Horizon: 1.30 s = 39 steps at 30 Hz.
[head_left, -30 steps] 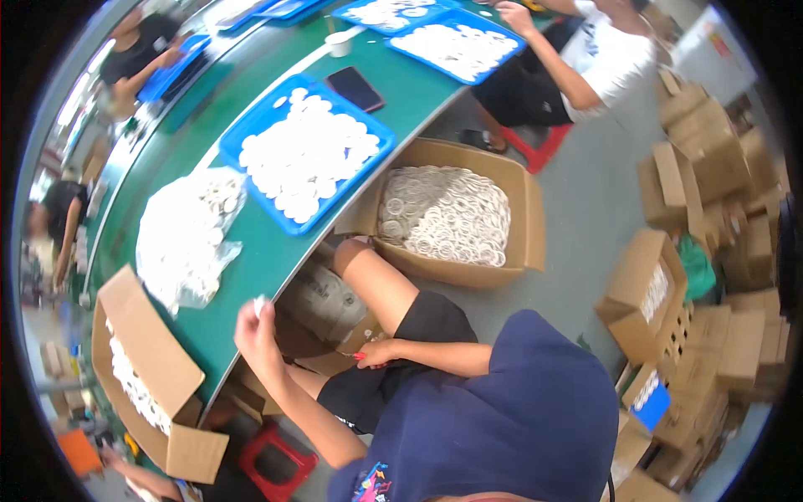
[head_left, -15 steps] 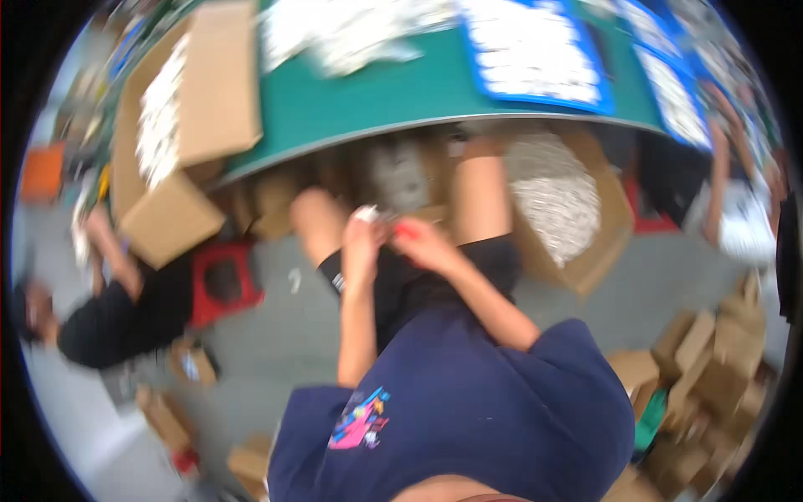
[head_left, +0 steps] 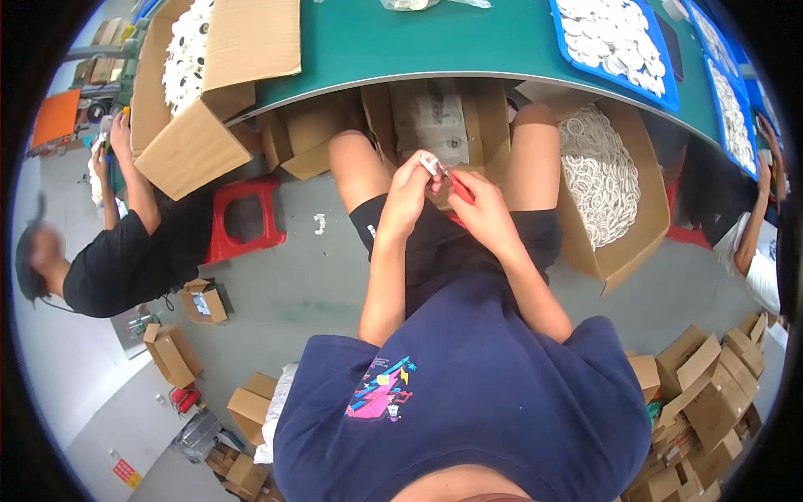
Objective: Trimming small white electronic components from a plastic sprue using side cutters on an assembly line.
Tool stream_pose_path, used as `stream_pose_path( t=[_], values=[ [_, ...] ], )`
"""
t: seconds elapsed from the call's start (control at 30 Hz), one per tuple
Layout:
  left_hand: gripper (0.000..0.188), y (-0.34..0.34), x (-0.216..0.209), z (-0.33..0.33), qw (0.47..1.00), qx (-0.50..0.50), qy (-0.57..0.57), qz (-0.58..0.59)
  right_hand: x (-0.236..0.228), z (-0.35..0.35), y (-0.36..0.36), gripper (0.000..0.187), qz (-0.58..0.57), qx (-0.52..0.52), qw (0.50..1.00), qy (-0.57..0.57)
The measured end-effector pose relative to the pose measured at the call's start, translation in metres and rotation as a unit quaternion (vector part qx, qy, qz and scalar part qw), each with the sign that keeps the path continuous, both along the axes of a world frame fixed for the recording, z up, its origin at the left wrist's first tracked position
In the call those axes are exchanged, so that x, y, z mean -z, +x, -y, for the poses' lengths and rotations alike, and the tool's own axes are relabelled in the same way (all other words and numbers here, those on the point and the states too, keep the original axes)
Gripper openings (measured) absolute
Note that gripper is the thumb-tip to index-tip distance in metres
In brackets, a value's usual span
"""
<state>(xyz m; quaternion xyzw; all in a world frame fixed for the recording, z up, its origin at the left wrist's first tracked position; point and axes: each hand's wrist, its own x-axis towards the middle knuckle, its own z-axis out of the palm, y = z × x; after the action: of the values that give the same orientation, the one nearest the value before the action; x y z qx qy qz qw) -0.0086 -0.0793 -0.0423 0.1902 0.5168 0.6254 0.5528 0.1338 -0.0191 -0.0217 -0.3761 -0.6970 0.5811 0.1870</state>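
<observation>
In my left hand (head_left: pixel 405 197), held up above my lap, the fingers pinch a small white plastic part (head_left: pixel 430 166). My right hand (head_left: pixel 489 219) is closed round a pair of red-handled pliers or cutters (head_left: pixel 460 191). The metal jaws of the tool meet the white part between my two hands. Whether the jaws grip or cut it is too small to tell. Both hands are between my knees, just short of the green table (head_left: pixel 368 42).
An open carton (head_left: pixel 192 151) of white parts stands at the table's left. Beside my right knee, another carton (head_left: pixel 615 263) holds many white rings. A blue tray (head_left: pixel 615 88) carries white discs. Co-workers sit on both sides; a red stool (head_left: pixel 242 247) is at left. Cartons (head_left: pixel 711 410) pile up behind right.
The whole view has shifted, with the table and cartons now farther right and higher, and the blur is gone. My hands stay together over my lap, still on the white part and the red-handled tool.
</observation>
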Motion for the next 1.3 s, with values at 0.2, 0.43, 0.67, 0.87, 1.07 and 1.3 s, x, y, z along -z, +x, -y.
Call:
stream_pose_path(
  t=[0.2, 0.43, 0.67, 0.87, 1.07, 1.3],
  values=[
    [0.016, -0.003, 0.000, 0.002, 1.000, 0.024, -0.001, -0.010, 0.003, -0.001, 0.002, 0.036, 0.020, -0.017, 1.000, 0.006],
    [0.015, -0.006, 0.004, 0.007, 1.000, 0.028, 0.012, -0.003, 0.002, -0.002, 0.002, 0.038, 0.022, -0.025, 0.999, 0.009],
    [0.014, -0.008, 0.006, 0.011, 0.998, 0.059, 0.015, -0.017, 0.001, -0.002, 0.004, 0.038, 0.001, -0.034, 0.999, 0.033],
    [0.013, -0.009, 0.013, 0.013, 0.996, 0.077, 0.021, -0.032, -0.006, -0.003, 0.005, 0.037, 0.023, -0.048, 0.998, 0.018],
    [0.013, -0.010, 0.022, 0.016, 0.993, 0.093, 0.027, -0.063, 0.002, -0.008, 0.009, 0.037, 0.051, -0.084, 0.994, 0.037],
    [0.013, -0.017, 0.031, 0.019, 0.988, 0.125, 0.023, -0.085, 0.013, -0.006, 0.009, 0.034, 0.086, -0.080, 0.991, 0.060]
  ],
)
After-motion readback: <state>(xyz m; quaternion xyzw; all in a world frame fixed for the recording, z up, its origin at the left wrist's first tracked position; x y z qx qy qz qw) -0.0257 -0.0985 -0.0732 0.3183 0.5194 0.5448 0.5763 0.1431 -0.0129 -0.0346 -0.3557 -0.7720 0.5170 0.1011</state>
